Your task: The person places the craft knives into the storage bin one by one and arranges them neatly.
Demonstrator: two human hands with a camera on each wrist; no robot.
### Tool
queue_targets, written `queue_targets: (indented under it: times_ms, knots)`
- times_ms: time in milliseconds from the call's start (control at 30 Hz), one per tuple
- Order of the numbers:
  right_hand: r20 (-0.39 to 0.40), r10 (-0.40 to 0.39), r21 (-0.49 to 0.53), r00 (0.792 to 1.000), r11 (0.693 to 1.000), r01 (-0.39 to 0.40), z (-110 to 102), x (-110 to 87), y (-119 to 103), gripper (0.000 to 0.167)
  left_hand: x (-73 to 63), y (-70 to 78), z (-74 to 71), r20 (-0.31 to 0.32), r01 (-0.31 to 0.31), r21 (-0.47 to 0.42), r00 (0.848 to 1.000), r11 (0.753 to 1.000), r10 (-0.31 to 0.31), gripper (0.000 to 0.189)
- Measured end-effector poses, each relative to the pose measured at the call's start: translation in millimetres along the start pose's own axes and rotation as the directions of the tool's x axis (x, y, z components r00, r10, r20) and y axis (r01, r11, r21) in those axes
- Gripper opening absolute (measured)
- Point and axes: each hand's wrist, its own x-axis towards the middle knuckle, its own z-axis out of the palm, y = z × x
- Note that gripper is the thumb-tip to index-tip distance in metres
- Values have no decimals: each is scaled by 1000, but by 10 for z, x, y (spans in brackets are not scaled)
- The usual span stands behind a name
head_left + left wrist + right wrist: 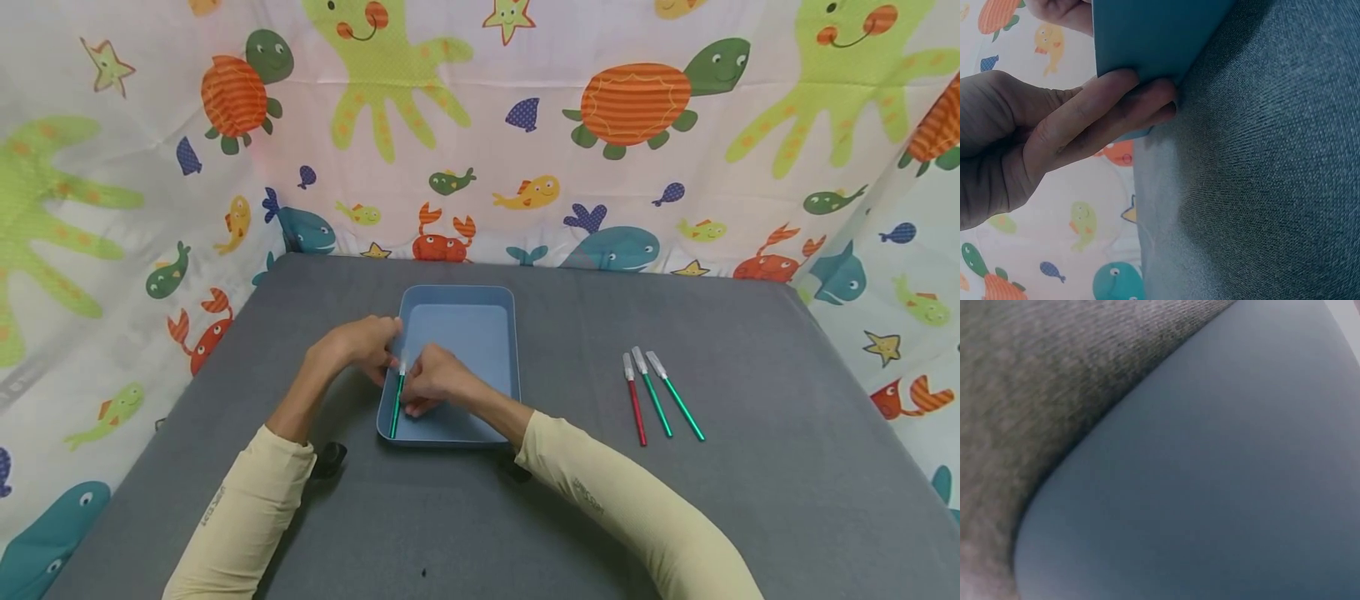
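We see a person in cream, long-fitting sleeves (243, 508) at work over a shallow, blue-grey rectangular tray (472, 337) with rounded corners, set on a dark grey, cloth-textured tabletop (585, 508). The left hand (363, 343) grips the tray's left wall, its fingers pressed together against the outer face, as we see up close from the left wrist. The right hand (435, 377) reaches inside, fingers curled beside a slim green stick with a whitish, translucent cap (397, 406); we cannot tell whether they pinch it or only touch it. The green stick lies lengthwise along the tray's inner left side, its capped end at the far side, between the two hands. To the right of the tray, well apart from it, we count three more capped sticks on the tabletop: one red (637, 412), one green (657, 408) in the middle and another green (684, 408), slanted, at the right. Behind, we find a white curtain (480, 108) printed with turtles, crabs, whales and fish.
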Motion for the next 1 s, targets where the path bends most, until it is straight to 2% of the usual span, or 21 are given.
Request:
queue_targets:
  times_ms: [233,533,733,1000]
  knots:
    - [-9,-42,-89,999,995,41,-160,-177,-31,8,25,15,9,12,35,-2,999,999,-35,29]
    - [-95,-121,-93,988,989,112,-557,-583,-54,16,19,25,23,7,83,-68,997,994,-82,60]
    - [-180,-172,-103,969,982,155,-856,-823,103,16,-1,28,18,5,82,-87,997,993,-82,61]
    - [-261,-122,-131,958,987,90,-1141,-1093,410,19,-6,52,25,14,110,-95,994,989,-109,71]
